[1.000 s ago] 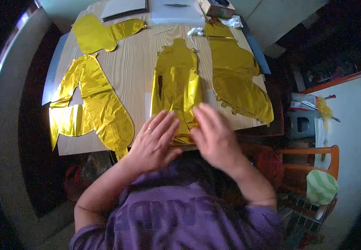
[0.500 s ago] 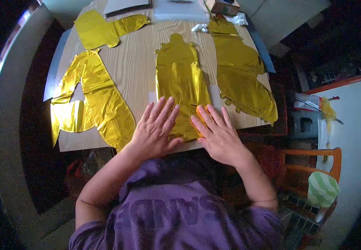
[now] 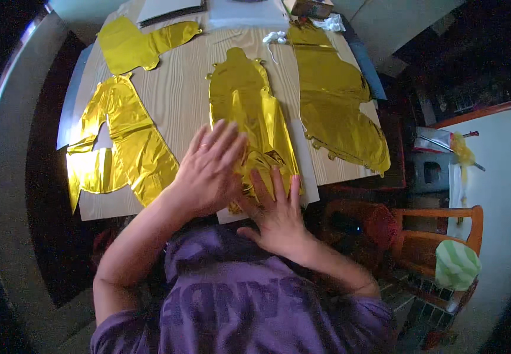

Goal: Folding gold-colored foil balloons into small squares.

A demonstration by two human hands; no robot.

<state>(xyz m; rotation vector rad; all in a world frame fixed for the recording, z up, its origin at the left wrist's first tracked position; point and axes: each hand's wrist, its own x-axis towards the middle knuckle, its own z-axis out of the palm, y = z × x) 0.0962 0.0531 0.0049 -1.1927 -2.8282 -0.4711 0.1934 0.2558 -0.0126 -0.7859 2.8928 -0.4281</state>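
A: What changed vs a sec ago?

B: Left hand (image 3: 208, 171) moved up the middle gold foil balloon (image 3: 254, 118), fingers spread flat, gripping nothing. Right hand (image 3: 279, 206) slid back to its crumpled lower end at frame centre, also flat & open. Looks like air's being pressed out.

A: Pkgs, labels?

B: Upper centre: brown cardboard box (image 3: 308, 7), white wad (image 3: 277, 38) below-left of it. No signs legible.
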